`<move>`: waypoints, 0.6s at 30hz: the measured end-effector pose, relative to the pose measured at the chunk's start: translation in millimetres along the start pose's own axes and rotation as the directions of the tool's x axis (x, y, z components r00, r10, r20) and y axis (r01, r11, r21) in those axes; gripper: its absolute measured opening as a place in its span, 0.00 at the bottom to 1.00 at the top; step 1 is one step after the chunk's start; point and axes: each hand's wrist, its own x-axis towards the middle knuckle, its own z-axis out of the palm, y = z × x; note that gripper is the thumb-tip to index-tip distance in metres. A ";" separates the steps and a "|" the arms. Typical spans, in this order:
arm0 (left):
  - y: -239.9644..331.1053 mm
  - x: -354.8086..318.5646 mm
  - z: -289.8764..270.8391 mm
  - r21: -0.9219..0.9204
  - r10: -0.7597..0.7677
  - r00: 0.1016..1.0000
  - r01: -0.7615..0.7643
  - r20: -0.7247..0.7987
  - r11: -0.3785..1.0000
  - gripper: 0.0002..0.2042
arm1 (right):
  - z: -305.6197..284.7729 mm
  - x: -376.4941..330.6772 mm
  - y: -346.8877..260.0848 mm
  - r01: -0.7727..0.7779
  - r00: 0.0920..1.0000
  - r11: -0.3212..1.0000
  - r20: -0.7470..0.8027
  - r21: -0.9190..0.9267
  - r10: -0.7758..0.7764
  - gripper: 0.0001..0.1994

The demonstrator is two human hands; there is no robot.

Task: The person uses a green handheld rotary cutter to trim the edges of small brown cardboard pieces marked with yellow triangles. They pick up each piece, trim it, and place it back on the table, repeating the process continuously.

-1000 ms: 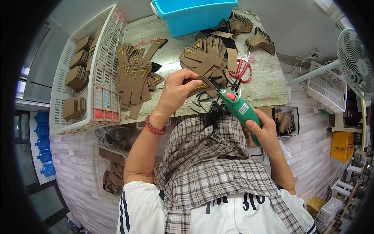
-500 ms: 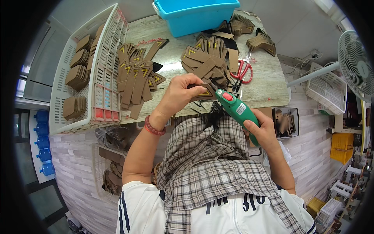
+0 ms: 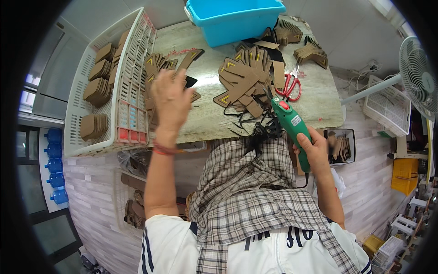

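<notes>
My right hand (image 3: 314, 148) is wrapped round green corded electric scissors (image 3: 292, 119) with a red switch; their tip points at the middle pile. In that pile are brown tabs (image 3: 244, 75) with dark edging and yellow angled marks. One tab (image 3: 226, 97) lies at its near left side. My left hand (image 3: 171, 98), blurred, is over the left pile of similar tabs (image 3: 157, 61) and hides much of it. Its fingers look spread, and I see nothing in them. Black trimmings (image 3: 262, 132) lie at the table's near edge and on my checked apron.
Red-handled scissors (image 3: 292, 86) lie right of the middle pile. A blue tub (image 3: 237, 23) stands at the back, near fanned tab bundles (image 3: 312, 54). On the left, a white crate (image 3: 132, 102) holds stacked brown pieces. A white fan (image 3: 417, 77) stands at the right.
My left hand has let go of a tab and moved left to the other pile. The electric scissors have shifted slightly right, still in my right hand.
</notes>
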 end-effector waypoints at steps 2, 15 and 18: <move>29.6 -23.8 40.0 -0.029 0.031 0.995 -0.028 0.094 0.999 0.21 | 3.0 -0.4 2.9 -0.020 1.000 1.000 0.006 -0.019 0.020 0.18; 82.3 -51.7 16.5 -0.624 -0.017 0.984 0.124 0.176 0.772 0.08 | 7.0 -11.6 -0.8 0.056 0.998 0.998 0.020 -0.034 -0.055 0.19; 80.7 -27.4 -32.2 -0.730 0.000 0.986 0.125 0.169 0.672 0.10 | 13.3 -12.3 -1.4 0.067 0.997 0.998 0.036 0.000 -0.067 0.19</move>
